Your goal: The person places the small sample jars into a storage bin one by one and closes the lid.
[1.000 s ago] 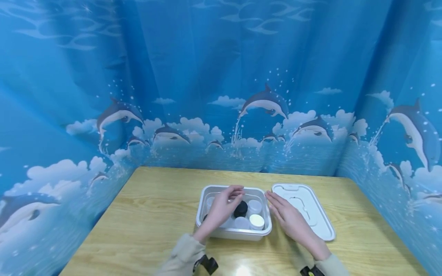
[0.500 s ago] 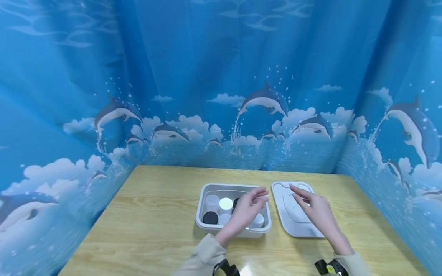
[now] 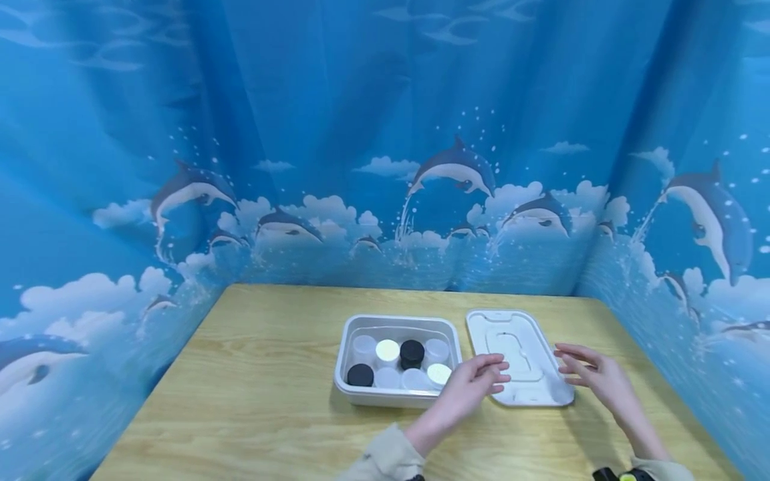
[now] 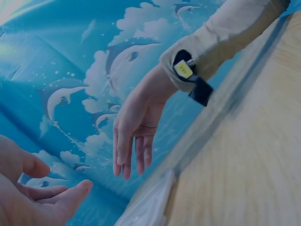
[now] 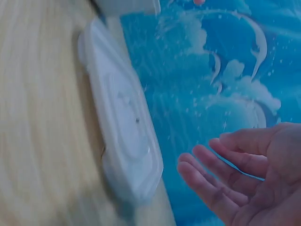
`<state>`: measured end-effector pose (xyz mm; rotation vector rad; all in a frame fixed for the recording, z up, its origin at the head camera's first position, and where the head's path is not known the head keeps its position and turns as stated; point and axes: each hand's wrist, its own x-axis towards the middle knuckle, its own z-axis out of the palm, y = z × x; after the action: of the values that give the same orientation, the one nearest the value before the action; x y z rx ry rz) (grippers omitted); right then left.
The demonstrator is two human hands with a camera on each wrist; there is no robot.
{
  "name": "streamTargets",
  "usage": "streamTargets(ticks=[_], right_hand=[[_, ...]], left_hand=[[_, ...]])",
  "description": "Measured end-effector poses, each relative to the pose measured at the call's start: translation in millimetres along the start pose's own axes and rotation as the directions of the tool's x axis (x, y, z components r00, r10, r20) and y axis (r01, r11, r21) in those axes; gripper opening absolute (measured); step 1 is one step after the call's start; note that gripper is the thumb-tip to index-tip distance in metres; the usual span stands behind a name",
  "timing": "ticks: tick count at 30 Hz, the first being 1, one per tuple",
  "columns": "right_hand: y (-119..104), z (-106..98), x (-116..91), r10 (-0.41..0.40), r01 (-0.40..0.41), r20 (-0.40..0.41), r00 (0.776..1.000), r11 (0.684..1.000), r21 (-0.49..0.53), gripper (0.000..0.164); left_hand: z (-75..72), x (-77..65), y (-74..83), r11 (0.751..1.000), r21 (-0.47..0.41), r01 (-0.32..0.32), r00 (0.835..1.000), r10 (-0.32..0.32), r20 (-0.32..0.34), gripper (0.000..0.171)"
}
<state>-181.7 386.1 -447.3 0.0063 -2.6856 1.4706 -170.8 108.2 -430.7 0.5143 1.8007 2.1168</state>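
A white lid (image 3: 511, 354) lies flat on the table, right of a white plastic box (image 3: 385, 399). My left hand (image 3: 472, 387) hovers over the gap between the box and the lid's near left edge, fingers loosely bent and holding nothing. Beyond the lid's right side is my right hand (image 3: 601, 381), its fingers spread, relaxed and bare. Inside the box stand several round-topped containers in two rows, among them a black one (image 3: 412, 353), another black one (image 3: 360, 375) and a white one (image 3: 388, 350). The right wrist view shows the lid (image 5: 124, 113) apart from my right fingers.
The wooden table (image 3: 271, 347) carries the box and lid near its middle and right. A blue curtain (image 3: 361, 133) printed with dolphins hangs around its back and sides.
Both hands have moved right. The left hand has left the space over the box, uncovering the containers, and the right hand has passed across the lid to its right side.
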Motion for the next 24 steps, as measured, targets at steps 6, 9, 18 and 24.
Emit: streamTargets(ticks=[6, 9, 18, 24], right_hand=[[14, -11, -1, 0.065, -0.066, -0.012, 0.998, 0.993, -0.099, 0.046], [17, -14, 0, 0.107, -0.106, 0.002, 0.994, 0.986, -0.132, 0.049], [30, -12, 10, 0.178, -0.17, 0.05, 0.983, 0.975, -0.142, 0.049], [36, -4, 12, 0.178, -0.169, 0.081, 0.981, 0.98, -0.104, 0.047]], left_hand=[[11.4, -8.2, -18.4, 0.999, 0.031, 0.024, 1.0, -0.023, -0.018, 0.037], [13.5, -11.7, -28.8, 0.997, 0.077, 0.028, 0.999, -0.025, -0.035, 0.038], [16.0, -15.1, -47.7, 0.982, 0.119, 0.145, 0.978, -0.124, -0.168, 0.043], [15.1, -14.1, -58.5, 0.98, -0.021, 0.197, 0.963, -0.197, -0.181, 0.052]])
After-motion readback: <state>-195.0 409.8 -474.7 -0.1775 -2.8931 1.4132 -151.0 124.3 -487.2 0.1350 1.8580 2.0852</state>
